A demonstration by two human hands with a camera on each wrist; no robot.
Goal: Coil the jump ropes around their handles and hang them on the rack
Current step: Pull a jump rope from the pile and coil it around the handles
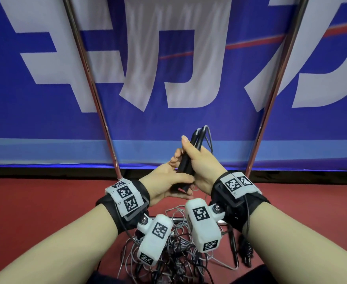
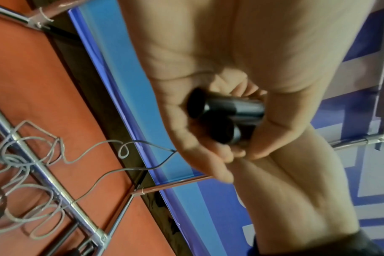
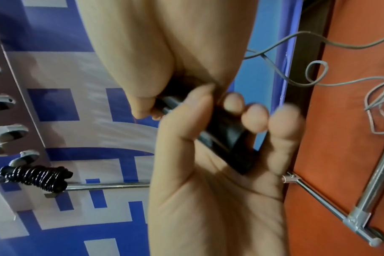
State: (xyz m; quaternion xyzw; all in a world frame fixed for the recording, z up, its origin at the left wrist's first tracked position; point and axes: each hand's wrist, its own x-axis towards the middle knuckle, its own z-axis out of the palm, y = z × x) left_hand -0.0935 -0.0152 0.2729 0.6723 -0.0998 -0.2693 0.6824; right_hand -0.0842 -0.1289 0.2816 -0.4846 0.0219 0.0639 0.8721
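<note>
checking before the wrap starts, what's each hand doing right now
Left hand: holds the pair of black plastic jump rope handles.
Right hand: grips the same handles.

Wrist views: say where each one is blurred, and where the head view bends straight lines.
Left wrist view: the left hand and handles are smeared, the floor rope sharper. Right wrist view: fingertips soft, the coiled rope crisp. Head view: rack poles splay outward.

Red floor, tangled grey ropes, perhaps spare black handles
</note>
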